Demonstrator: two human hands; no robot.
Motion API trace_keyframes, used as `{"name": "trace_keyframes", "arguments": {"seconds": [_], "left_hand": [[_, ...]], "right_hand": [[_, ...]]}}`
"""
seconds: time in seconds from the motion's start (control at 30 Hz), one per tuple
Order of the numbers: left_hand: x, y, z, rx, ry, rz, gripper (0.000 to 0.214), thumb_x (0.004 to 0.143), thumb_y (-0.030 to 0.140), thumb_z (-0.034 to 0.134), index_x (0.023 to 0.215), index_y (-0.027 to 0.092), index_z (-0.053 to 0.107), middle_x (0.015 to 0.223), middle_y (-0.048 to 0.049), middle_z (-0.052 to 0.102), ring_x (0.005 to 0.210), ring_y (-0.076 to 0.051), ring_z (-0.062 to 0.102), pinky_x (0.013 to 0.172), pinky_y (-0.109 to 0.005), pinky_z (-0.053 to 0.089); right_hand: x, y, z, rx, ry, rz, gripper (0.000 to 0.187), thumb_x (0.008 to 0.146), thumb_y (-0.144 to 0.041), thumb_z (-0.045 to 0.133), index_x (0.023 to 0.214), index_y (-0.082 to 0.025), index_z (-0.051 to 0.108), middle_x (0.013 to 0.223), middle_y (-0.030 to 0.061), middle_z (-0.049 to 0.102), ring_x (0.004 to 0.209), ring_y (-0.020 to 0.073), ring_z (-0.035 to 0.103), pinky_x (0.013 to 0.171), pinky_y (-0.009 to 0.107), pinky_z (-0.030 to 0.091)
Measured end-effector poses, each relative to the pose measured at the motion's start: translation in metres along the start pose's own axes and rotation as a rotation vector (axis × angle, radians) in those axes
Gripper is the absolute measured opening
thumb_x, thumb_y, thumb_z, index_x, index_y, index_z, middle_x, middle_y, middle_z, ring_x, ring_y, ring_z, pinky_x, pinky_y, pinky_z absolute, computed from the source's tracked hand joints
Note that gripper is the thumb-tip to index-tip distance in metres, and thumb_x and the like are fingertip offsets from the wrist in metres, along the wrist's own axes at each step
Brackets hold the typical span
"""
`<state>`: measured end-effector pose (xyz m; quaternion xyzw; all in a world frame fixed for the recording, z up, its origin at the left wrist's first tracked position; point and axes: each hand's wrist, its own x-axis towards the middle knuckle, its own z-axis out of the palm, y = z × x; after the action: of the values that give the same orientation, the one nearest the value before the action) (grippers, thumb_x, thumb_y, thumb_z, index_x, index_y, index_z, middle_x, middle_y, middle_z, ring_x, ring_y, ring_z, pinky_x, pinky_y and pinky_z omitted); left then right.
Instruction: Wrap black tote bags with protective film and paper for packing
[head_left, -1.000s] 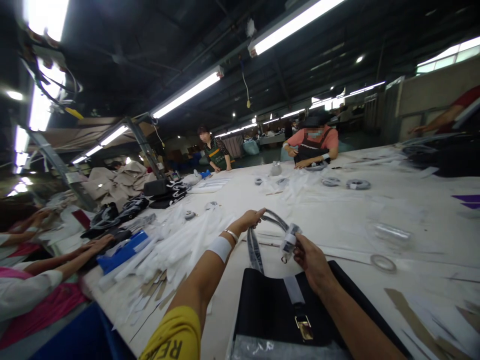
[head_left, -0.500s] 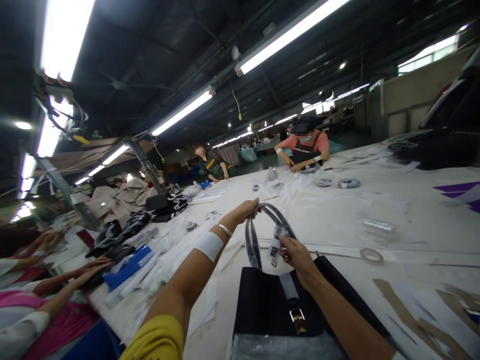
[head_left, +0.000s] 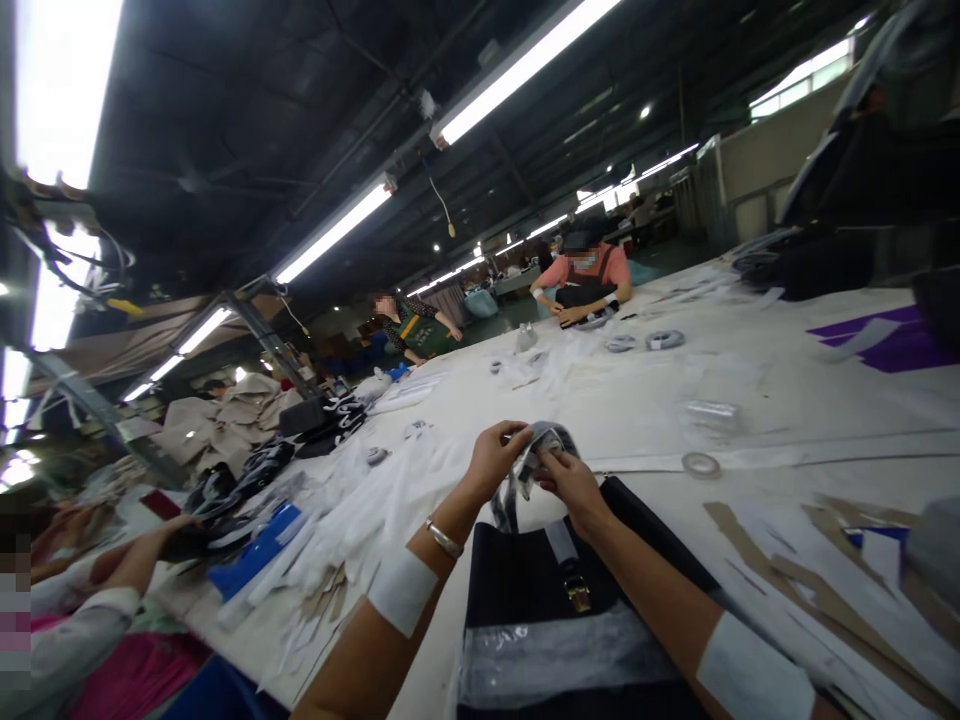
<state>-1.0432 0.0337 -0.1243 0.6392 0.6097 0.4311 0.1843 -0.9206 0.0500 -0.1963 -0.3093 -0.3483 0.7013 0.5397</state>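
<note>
A black handbag [head_left: 510, 580] stands in front of me, with a gold buckle [head_left: 577, 594] on its short strap and clear plastic film [head_left: 555, 648] around its lower front. Its handles [head_left: 505, 507] rise in a loop and look wrapped in plastic. My left hand [head_left: 496, 458] is closed at the top of the loop, thumb and fingers pinching the wrapped handle. Right beside it, my right hand [head_left: 576, 488] pinches a small plastic-wrapped piece [head_left: 528, 464] against the handles. The fingertips partly cover that piece, so its kind stays unclear.
The white table [head_left: 645, 400] carries a tape roll [head_left: 701, 465], a clear plastic roll [head_left: 712, 415], brown strips [head_left: 750, 545] and purple sheets [head_left: 885, 335]. White wrapping [head_left: 360, 510] and a blue piece [head_left: 255, 550] lie left. Co-workers stand at the left and the far side.
My hands have come together at the handles; the left moved down and the right moved up with the wrapped piece. The handle loop is lower. The whole view has shifted.
</note>
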Motion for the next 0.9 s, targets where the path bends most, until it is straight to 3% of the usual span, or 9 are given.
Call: {"name": "trace_keyframes", "arguments": {"seconds": [0.1,0.33,0.43,0.6,0.73,0.9], "left_hand": [[-0.005,-0.004,0.003,0.021,0.008,-0.005,0.032,0.082,0.038,0.065,0.103,0.016,0.072,0.094,-0.0068,0.074,0.078,-0.018,0.065,0.071,-0.026,0.050],[-0.020,0.001,0.016,0.101,0.017,0.176,0.022,0.087,0.030,0.060,0.103,0.022,0.073,0.103,-0.0049,0.072,0.099,-0.019,0.065,0.093,-0.030,0.048],[-0.023,0.003,0.020,0.178,0.093,0.217,0.021,0.088,0.029,0.058,0.101,0.024,0.074,0.105,-0.0055,0.068,0.102,-0.019,0.062,0.095,-0.030,0.046],[-0.021,-0.001,0.024,0.173,0.227,0.182,0.020,0.088,0.027,0.058,0.100,0.022,0.072,0.096,-0.0045,0.068,0.094,-0.018,0.062,0.089,-0.030,0.048],[-0.022,-0.005,0.028,0.149,0.294,0.102,0.023,0.088,0.032,0.058,0.106,0.022,0.069,0.103,-0.0042,0.070,0.096,-0.018,0.062,0.091,-0.030,0.047],[-0.029,-0.010,0.038,0.152,0.300,0.101,0.023,0.088,0.036,0.059,0.102,0.023,0.070,0.104,-0.0047,0.070,0.101,-0.020,0.061,0.095,-0.033,0.046]], "right_hand": [[0.000,0.001,0.000,0.065,0.005,0.006,0.022,0.068,-0.034,0.078,0.075,-0.015,0.069,0.072,0.0037,0.070,0.059,0.0106,0.064,0.052,0.016,0.053],[0.002,0.006,-0.004,0.261,-0.003,0.082,0.014,0.070,-0.028,0.077,0.075,-0.020,0.066,0.070,0.0027,0.069,0.061,0.0128,0.065,0.053,0.019,0.054],[0.002,0.004,-0.003,0.318,-0.025,0.089,0.011,0.071,-0.025,0.075,0.075,-0.021,0.066,0.071,0.0021,0.070,0.066,0.0139,0.066,0.057,0.022,0.056],[-0.002,-0.003,0.000,0.398,-0.097,0.102,0.010,0.072,-0.024,0.072,0.080,-0.021,0.068,0.079,0.0027,0.072,0.078,0.0160,0.069,0.068,0.025,0.058],[-0.006,-0.004,0.001,0.445,-0.187,0.071,0.019,0.072,-0.031,0.077,0.085,-0.020,0.070,0.087,0.0036,0.072,0.084,0.0158,0.068,0.076,0.025,0.057],[-0.006,0.003,0.001,0.373,-0.067,0.037,0.020,0.064,-0.029,0.083,0.079,-0.022,0.070,0.080,-0.0011,0.069,0.073,0.0123,0.064,0.071,0.023,0.057]]}}
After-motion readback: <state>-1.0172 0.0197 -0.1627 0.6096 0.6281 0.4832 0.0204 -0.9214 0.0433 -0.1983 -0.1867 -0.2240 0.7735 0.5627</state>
